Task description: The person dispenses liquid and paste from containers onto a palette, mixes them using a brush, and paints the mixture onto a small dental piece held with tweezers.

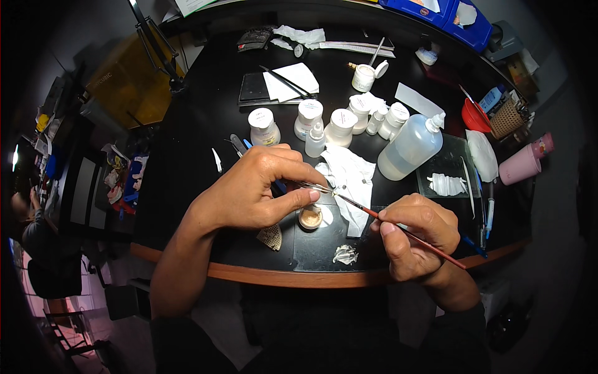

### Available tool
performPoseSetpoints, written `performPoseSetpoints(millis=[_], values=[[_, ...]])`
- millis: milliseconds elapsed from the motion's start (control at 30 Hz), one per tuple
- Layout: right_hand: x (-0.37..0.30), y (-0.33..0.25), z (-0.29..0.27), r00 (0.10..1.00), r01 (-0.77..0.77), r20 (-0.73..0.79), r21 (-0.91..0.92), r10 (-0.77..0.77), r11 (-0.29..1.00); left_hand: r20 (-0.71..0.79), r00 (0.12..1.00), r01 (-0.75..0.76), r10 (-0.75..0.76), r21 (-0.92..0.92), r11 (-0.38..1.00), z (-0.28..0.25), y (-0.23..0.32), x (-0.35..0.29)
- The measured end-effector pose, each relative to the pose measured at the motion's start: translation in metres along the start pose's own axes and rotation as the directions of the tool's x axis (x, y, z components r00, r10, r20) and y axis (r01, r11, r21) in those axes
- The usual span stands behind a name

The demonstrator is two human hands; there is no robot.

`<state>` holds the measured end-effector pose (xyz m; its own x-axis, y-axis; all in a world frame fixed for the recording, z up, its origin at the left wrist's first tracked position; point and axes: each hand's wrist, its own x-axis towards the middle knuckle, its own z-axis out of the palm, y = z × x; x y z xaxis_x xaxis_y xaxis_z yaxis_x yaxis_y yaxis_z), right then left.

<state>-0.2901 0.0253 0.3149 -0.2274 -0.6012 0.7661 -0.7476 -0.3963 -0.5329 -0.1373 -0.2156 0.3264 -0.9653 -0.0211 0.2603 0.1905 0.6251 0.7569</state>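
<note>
My left hand (pixel 252 187) pinches slim metal tweezers (pixel 316 186) between thumb and fingers. Whatever sits at the tweezers' tip is too small to make out. In my right hand (pixel 418 235) is a thin paintbrush (pixel 358 205) with a reddish-brown handle, held like a pen. Its bristle end meets the tweezers' tip or comes very close to it. Just below the left fingertips stands a small open jar (pixel 310 218) with beige contents. Behind the brush lies a crumpled white tissue (pixel 352 181). A smear of whitish paste (pixel 345 254) is on the tabletop nearer me.
Several white-lidded jars (pixel 309 118) stand in a row beyond my hands, with a small dropper bottle (pixel 315 140). A large translucent squeeze bottle (pixel 408 149) is at the right. Farther right are a red bowl (pixel 476 115) and a pink cup (pixel 520 165). The table's wooden edge (pixel 280 278) runs nearest me.
</note>
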Motion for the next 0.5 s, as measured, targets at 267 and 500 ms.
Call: performPoseSetpoints(millis=[267, 500], values=[[0.002, -0.005, -0.009, 0.992, -0.012, 0.124, -0.005, 0.013, 1.000, -0.038, 0.997, -0.061, 0.061, 0.006, 0.998, 0.004, -0.004, -0.001], [0.003, -0.006, -0.010, 0.987, -0.021, 0.158, -0.014, 0.023, 1.000, -0.033, 0.998, -0.055, 0.055, 0.014, 0.998, 0.003, -0.004, -0.001]])
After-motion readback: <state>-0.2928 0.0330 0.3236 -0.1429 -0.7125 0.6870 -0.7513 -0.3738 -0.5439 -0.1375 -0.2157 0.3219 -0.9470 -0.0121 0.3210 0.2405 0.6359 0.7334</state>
